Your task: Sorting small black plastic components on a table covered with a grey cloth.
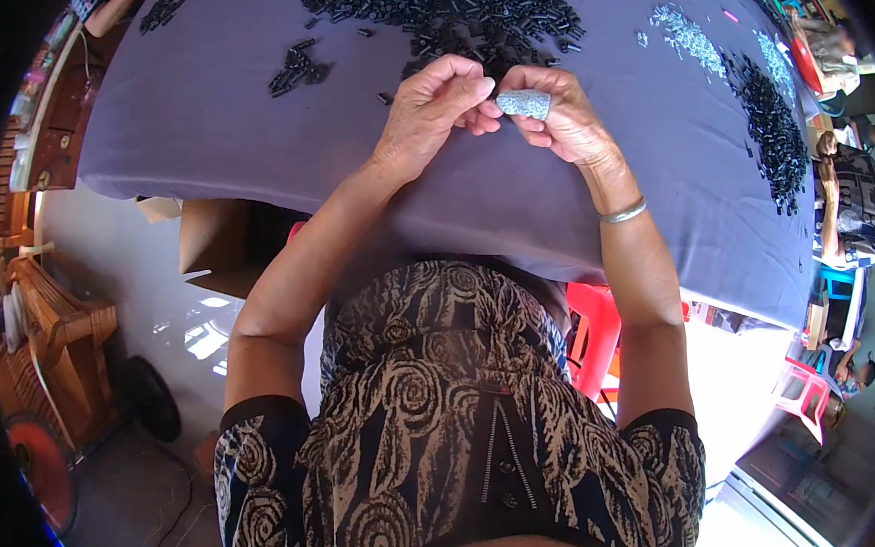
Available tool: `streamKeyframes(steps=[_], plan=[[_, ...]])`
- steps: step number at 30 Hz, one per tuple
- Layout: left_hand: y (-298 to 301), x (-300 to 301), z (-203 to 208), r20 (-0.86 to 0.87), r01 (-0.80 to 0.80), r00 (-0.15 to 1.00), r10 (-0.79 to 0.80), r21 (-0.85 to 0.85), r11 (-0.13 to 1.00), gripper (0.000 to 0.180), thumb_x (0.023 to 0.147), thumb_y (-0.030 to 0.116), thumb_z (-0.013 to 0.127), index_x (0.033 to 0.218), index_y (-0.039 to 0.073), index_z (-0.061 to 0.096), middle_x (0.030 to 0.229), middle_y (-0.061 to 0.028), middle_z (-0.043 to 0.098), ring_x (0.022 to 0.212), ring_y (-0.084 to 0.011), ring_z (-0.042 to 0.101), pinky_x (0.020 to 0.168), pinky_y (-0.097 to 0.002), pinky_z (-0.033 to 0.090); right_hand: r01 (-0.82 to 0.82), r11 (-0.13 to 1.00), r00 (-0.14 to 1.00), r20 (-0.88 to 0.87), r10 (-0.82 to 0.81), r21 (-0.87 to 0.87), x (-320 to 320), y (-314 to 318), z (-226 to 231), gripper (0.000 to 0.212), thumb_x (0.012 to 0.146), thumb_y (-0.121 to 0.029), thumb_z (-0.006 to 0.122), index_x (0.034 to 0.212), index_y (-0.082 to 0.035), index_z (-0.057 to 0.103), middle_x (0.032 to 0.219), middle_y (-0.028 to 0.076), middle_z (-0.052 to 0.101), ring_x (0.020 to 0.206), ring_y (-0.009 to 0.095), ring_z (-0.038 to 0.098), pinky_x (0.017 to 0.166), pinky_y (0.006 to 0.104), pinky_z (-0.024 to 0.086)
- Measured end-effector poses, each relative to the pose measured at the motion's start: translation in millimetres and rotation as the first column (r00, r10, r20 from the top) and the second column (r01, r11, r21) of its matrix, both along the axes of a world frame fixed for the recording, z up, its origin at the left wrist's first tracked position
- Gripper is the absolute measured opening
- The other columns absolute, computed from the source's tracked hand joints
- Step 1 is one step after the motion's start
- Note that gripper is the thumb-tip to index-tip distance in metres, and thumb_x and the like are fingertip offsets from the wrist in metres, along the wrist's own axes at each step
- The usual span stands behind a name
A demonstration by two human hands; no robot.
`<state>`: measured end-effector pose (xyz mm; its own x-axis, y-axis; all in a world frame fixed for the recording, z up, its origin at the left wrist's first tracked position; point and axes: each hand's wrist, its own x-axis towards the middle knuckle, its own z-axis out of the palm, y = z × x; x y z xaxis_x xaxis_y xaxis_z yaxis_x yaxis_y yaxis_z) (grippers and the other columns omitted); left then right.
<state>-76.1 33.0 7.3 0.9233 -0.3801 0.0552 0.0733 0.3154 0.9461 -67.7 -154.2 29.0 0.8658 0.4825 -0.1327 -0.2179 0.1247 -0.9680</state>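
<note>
Both hands meet over the near part of the cloth-covered table, just in front of a large heap of small black tube-like pieces point(451, 7). My left hand point(432, 108) is closed in a pinch, thumb against the fingers; what lies in it, if anything, is too small to name. Close beside it, my right hand point(570, 120) is closed too, its fingers curled and their tips partly hidden. A grey speckled sleeve-like cover point(524, 105) sits on the right thumb. Between the two hands something dark shows, hard to tell from the heap behind.
A smaller cluster of black pieces point(298, 68) lies left of the heap. To the right are pale translucent pieces point(689, 39) and another black pile point(772, 133). Another person point(848, 188) sits beyond the right edge. A red plastic chair point(594, 334) stands under the table edge.
</note>
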Motion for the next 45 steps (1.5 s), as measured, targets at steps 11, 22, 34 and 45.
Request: streamKeyframes(steps=[11,22,34,45], plan=[[-5,-5,-3,-0.171,-0.078,0.984,0.043,-0.202,0.976,0.013,0.089,0.021,0.059,0.095,0.009,0.059,0.08,-0.0021,0.06,0.07,-0.0104,0.056,0.065,-0.0272,0.048,0.17,0.979,0.933,0.339,-0.121,-0.117,-5,13,-5,0.007,0.085,-0.006,0.06,0.091,-0.002,0.062,0.07,-0.002,0.058,0.049,0.001,0.043,0.039,0.0171,0.032],[-6,-7,-2,-0.328,-0.081,0.943,-0.06,-0.398,0.914,0.008,0.089,0.02,0.059,0.093,0.013,0.057,0.088,0.002,0.059,0.081,-0.0091,0.056,0.07,-0.0257,0.047,0.314,0.927,0.772,0.623,-0.123,-0.206,-8,22,-12,0.02,0.078,0.003,0.067,0.096,-0.002,0.06,0.084,0.0,0.056,0.077,0.005,0.054,0.065,0.0207,0.049],[-7,-8,-1,0.243,-0.206,0.951,0.189,0.044,0.978,0.019,0.09,0.005,0.053,0.108,0.003,0.059,0.09,-0.0035,0.056,0.079,-0.0102,0.057,0.067,-0.0242,0.049,0.312,0.947,0.789,0.575,-0.215,-0.074,-1,16,-18,0.011,0.077,0.001,0.068,0.085,-0.001,0.06,0.075,-0.005,0.057,0.067,0.001,0.05,0.057,0.0193,0.044],[-9,-14,-9,0.559,-0.316,0.821,0.116,0.276,0.908,0.021,0.087,-0.002,0.053,0.108,0.0,0.059,0.088,-0.0074,0.059,0.077,-0.0138,0.063,0.064,-0.0227,0.052,0.158,0.912,0.926,0.377,-0.005,-0.379,-4,-3,8,0.006,0.081,-0.005,0.066,0.085,-0.006,0.062,0.068,-0.004,0.059,0.051,-0.001,0.044,0.038,0.0165,0.031]])
